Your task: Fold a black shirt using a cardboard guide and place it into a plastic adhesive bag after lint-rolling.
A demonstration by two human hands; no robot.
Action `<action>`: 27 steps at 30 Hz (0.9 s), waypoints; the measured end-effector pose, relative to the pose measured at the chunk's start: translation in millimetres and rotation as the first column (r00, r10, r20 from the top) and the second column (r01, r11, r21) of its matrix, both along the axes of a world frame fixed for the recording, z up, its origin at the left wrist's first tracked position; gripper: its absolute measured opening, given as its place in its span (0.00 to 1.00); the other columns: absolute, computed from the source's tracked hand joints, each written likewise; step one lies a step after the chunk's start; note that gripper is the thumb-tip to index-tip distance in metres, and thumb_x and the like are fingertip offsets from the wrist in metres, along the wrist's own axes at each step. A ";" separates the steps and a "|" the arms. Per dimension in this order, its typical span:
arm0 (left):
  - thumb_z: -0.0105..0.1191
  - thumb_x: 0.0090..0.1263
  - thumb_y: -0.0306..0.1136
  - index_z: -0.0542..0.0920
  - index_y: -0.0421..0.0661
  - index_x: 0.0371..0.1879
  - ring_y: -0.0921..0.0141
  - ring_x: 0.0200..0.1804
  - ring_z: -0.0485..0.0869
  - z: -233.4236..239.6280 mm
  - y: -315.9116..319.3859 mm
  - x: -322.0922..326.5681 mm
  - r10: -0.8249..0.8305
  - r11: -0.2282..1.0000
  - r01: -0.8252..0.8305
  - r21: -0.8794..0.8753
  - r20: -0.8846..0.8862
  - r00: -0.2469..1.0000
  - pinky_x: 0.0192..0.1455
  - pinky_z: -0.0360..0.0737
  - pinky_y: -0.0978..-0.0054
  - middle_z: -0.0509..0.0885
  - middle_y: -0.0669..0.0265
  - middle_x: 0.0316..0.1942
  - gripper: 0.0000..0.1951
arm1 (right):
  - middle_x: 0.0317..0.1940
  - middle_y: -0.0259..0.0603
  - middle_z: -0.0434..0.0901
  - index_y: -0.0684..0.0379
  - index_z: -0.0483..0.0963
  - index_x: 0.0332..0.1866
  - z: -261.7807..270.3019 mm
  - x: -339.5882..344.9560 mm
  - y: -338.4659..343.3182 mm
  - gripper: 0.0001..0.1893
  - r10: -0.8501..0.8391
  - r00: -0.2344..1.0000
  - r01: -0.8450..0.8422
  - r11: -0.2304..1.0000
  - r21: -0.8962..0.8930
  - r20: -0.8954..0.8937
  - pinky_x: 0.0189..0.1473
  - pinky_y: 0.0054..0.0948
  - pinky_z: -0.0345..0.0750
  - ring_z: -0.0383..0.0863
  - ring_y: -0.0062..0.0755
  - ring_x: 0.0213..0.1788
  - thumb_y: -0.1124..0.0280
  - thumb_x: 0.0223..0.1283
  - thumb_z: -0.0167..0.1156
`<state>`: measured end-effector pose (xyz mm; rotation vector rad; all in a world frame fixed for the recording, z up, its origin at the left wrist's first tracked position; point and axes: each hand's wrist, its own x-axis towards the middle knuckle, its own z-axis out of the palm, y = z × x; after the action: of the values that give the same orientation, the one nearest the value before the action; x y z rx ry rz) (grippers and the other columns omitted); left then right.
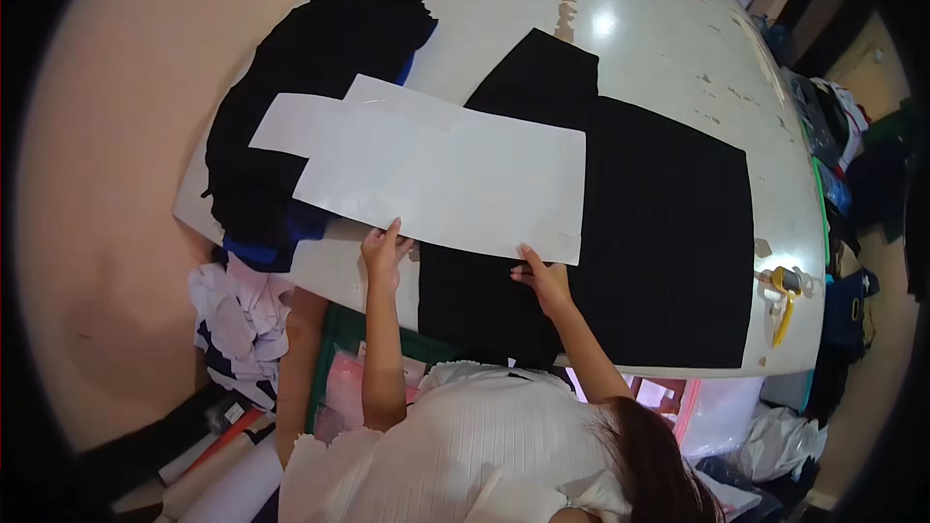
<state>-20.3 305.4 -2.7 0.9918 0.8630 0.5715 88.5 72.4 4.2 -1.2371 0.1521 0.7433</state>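
Observation:
Both hands hold a white sheet (465, 171) of stiff paper or card by its near edge. Its left end is stepped, with a narrower tab. My left hand (385, 250) pinches the edge left of the middle, thumb on top. Close to the near right corner, my right hand (541, 277) grips the same edge in the same way. Beneath the sheet and to its right lies a flat black garment (668, 247), sleeves spread, one overhanging the near table edge. The sheet's left end covers part of a heap of black cloth (341, 40) with blue showing underneath.
Yellow scissors or a similar yellow-handled tool (785, 305) lie at the right of the white table (654, 29). White cloth scraps (240, 312) hang or pile by the left corner. Rolls of material (225, 479) stand at lower left. Plastic bags (777, 443) sit at lower right.

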 end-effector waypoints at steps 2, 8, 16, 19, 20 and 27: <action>0.56 0.62 0.28 0.72 0.41 0.41 0.73 0.35 0.80 -8.0 1.0 5.2 0.078 0.997 -0.078 -0.008 -0.006 0.997 0.39 0.82 0.74 0.78 0.66 0.34 0.11 | 0.31 0.41 0.75 0.67 0.67 0.45 -2.6 1.3 -14.5 0.18 -0.053 0.998 0.055 0.998 -0.033 0.035 0.30 0.24 0.80 0.76 0.24 0.26 0.66 0.56 0.61; 0.56 0.62 0.27 0.72 0.41 0.43 0.73 0.36 0.79 -19.6 -1.4 7.5 0.065 0.998 -0.065 0.006 -0.006 0.998 0.39 0.82 0.74 0.77 0.67 0.36 0.12 | 0.21 0.37 0.74 0.61 0.66 0.30 4.0 7.0 -48.3 0.11 -0.130 0.988 0.140 0.980 -0.138 0.078 0.25 0.22 0.78 0.75 0.22 0.20 0.64 0.62 0.52; 0.54 0.63 0.28 0.72 0.41 0.44 0.72 0.39 0.77 -16.8 -6.9 8.6 0.077 0.997 -0.075 0.024 -0.079 0.994 0.40 0.82 0.71 0.75 0.67 0.39 0.12 | 0.15 0.40 0.74 0.65 0.68 0.28 5.6 8.5 -60.1 0.16 0.116 0.969 -0.012 0.904 -0.427 0.218 0.14 0.21 0.72 0.73 0.23 0.12 0.61 0.64 0.49; 0.54 0.64 0.28 0.71 0.41 0.45 0.73 0.41 0.76 -16.1 -7.1 7.2 0.076 0.997 -0.074 0.034 -0.078 0.994 0.41 0.82 0.71 0.75 0.66 0.39 0.12 | 0.12 0.40 0.73 0.66 0.69 0.24 9.8 8.4 -60.0 0.19 0.219 0.934 -0.034 0.840 -0.541 0.281 0.11 0.21 0.70 0.72 0.23 0.10 0.60 0.64 0.49; 0.54 0.64 0.27 0.71 0.41 0.45 0.73 0.42 0.76 -15.3 -7.3 7.5 0.072 0.997 -0.070 0.035 -0.081 0.994 0.41 0.82 0.70 0.75 0.66 0.39 0.12 | 0.11 0.40 0.73 0.66 0.69 0.23 13.2 9.5 -60.3 0.19 0.254 0.927 -0.046 0.806 -0.590 0.275 0.11 0.21 0.70 0.72 0.23 0.10 0.60 0.64 0.49; 0.53 0.65 0.27 0.71 0.41 0.46 0.73 0.43 0.75 -12.8 -10.1 9.6 0.050 0.998 -0.046 0.045 -0.088 0.995 0.43 0.82 0.69 0.75 0.66 0.40 0.12 | 0.10 0.42 0.73 0.68 0.69 0.19 18.4 12.3 -62.7 0.20 0.283 0.922 -0.048 0.760 -0.648 0.265 0.11 0.24 0.70 0.73 0.26 0.10 0.63 0.62 0.50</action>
<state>-10.7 295.3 -15.5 1.0443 0.9592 0.5921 100.8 9.7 22.7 -2.0415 -0.0122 0.6272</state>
